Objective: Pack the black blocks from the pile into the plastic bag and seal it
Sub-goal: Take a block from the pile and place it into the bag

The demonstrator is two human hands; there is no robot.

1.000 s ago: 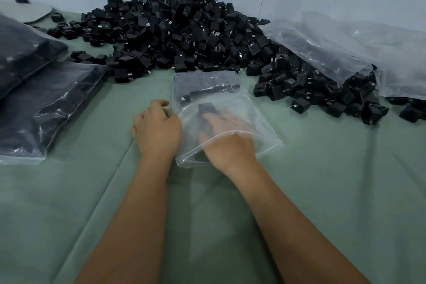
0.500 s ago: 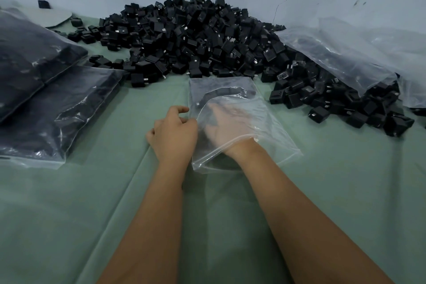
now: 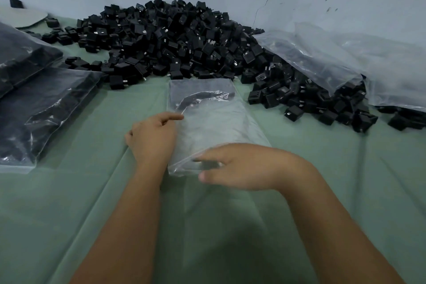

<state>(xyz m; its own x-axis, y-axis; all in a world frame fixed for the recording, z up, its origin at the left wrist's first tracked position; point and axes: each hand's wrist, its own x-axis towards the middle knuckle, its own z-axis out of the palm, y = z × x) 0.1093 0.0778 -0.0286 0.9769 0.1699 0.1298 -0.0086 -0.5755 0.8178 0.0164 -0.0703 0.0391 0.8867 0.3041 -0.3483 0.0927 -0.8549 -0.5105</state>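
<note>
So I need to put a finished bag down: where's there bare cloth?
Bare green cloth lies right of the right hand, below the pile. Left of the left hand, packed bags crowd it.

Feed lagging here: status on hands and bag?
Left hand holds bag edge. Right hand open at bag mouth, outside. Bag unsealed, few blocks visible inside. Pile beyond; nothing blocking.

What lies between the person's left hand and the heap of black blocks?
In the head view, only bare green cloth separates the left hand from the heap of black blocks.
</note>
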